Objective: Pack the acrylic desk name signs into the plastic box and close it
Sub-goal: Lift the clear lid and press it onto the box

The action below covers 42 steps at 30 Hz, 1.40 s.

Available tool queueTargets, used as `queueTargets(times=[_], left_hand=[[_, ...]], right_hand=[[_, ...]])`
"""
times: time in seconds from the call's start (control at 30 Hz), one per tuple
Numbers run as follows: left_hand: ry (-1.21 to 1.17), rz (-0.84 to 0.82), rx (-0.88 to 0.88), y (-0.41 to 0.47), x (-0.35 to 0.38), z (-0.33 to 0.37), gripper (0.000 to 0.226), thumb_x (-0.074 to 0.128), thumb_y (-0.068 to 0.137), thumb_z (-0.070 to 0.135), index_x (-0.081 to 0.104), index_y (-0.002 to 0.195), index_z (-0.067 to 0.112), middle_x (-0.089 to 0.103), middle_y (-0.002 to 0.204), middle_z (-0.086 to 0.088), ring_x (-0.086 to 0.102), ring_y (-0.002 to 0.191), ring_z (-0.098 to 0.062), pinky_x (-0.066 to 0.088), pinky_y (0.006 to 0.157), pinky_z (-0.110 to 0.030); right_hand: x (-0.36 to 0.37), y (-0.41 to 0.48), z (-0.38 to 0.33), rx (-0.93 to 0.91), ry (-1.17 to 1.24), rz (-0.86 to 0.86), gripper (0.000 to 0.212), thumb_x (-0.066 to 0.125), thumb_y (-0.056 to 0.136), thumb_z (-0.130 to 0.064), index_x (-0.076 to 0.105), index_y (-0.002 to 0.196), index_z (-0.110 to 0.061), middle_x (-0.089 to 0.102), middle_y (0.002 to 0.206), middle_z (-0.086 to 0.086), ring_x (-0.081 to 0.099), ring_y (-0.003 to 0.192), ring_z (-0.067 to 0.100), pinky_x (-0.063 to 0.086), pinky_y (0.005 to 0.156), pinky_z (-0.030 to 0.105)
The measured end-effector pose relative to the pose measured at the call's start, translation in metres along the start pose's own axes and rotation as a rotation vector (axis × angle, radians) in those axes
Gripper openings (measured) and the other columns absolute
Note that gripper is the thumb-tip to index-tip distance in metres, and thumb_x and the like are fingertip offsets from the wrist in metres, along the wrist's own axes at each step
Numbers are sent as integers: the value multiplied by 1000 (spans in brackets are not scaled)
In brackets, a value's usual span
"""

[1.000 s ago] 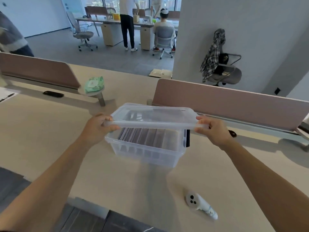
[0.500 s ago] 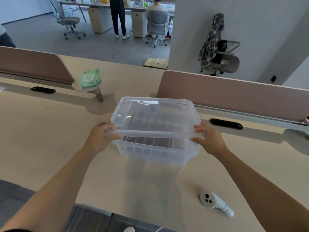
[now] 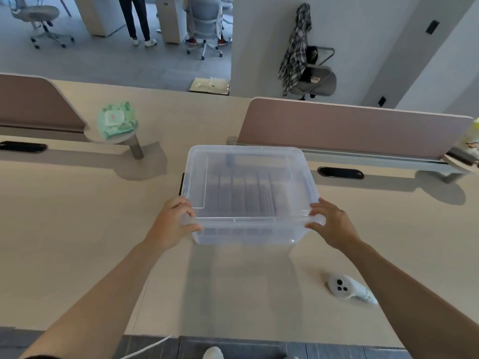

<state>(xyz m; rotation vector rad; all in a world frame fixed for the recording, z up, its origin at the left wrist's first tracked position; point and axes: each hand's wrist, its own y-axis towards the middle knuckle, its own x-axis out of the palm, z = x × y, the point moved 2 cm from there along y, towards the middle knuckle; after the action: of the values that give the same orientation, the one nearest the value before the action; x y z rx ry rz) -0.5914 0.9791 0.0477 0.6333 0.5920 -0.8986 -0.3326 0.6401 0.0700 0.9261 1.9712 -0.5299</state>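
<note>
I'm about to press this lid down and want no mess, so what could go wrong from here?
The left hand and right hand grip the lid only at its near corners, so its far edge may not seat on the box. The signs stand on edge under the lid; a tall one could block it. A hard push might slide the box on the desk.

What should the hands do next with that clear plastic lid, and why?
Probably press down on the near corners to snap it shut. The clear plastic lid lies over the clear plastic box holding the acrylic signs, and the left hand and right hand grip its near corners.
</note>
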Motion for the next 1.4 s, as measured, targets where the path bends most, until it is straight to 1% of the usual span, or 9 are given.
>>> queueTargets(times=[0.07, 0.2, 0.43, 0.7, 0.8, 0.9, 1.03, 1.2, 1.4], left_hand=[[-12, -34, -26, 0, 1, 1, 48, 78, 57, 51, 66, 74, 8, 51, 106, 21, 48, 106, -4, 29, 95, -4], [8, -119, -70, 0, 4, 1, 39, 91, 62, 20, 55, 73, 31, 60, 126, 1, 41, 136, -17, 28, 108, -23], [30, -109, -81, 0, 3, 1, 47, 91, 63, 22, 47, 71, 37, 63, 129, -4, 40, 137, -15, 29, 108, -25], [90, -86, -73, -8, 10, -4, 34, 87, 70, 21, 56, 81, 15, 61, 134, -2, 37, 141, -12, 32, 104, -24], [203, -104, -17, -3, 5, -3, 36, 85, 68, 36, 59, 82, 15, 65, 127, 0, 46, 136, -17, 37, 100, -28], [351, -179, 14, 10, -6, 5, 47, 68, 61, 69, 56, 75, 26, 63, 112, 14, 49, 116, -13, 26, 97, -27], [338, -190, 16, 45, -7, 18, 54, 44, 72, 79, 59, 81, 28, 57, 106, 14, 43, 110, -13, 27, 97, -33], [340, -258, -5, 108, 28, 37, 56, 50, 92, 57, 56, 129, 15, 53, 137, -4, 39, 134, -28, 31, 109, -39], [543, -376, -88, 132, 86, 31, 73, 18, 95, 66, 10, 156, 28, -1, 165, 3, -6, 152, -22, -1, 122, -44]], right_hand=[[2, -4, 2, -2, -10, 33, 24, 81, 81, -23, 71, 100, -12, 62, 136, 0, 39, 143, 15, 38, 106, 31], [7, -8, 6, -10, -22, 36, 24, 81, 81, -23, 72, 101, -13, 62, 135, 1, 40, 142, 15, 39, 105, 33], [9, -8, 6, 8, -8, 39, 22, 81, 81, -21, 70, 98, -12, 62, 136, 1, 39, 143, 14, 39, 101, 29], [15, -17, -3, 35, -64, 59, 28, 77, 85, -21, 66, 109, -9, 55, 144, 3, 40, 143, 19, 42, 100, 36], [9, -14, -9, 36, -146, 11, 31, 77, 84, -24, 66, 110, -9, 56, 143, 5, 42, 141, 22, 42, 100, 38], [-4, -6, -15, 66, -278, -94, 34, 75, 83, -43, 68, 106, -19, 63, 132, 0, 53, 129, 21, 44, 99, 39], [-21, 20, -35, 97, -278, -48, 34, 62, 89, -53, 66, 106, -23, 66, 120, -1, 60, 110, 21, 51, 88, 39], [2, 83, -66, -30, -316, -176, 49, 50, 98, -48, 49, 141, -23, 44, 152, -1, 38, 140, 21, 38, 110, 43], [57, 136, -65, -145, -507, -313, 64, 15, 101, -57, 0, 158, -32, -11, 167, 0, -14, 153, 23, -3, 124, 45]])
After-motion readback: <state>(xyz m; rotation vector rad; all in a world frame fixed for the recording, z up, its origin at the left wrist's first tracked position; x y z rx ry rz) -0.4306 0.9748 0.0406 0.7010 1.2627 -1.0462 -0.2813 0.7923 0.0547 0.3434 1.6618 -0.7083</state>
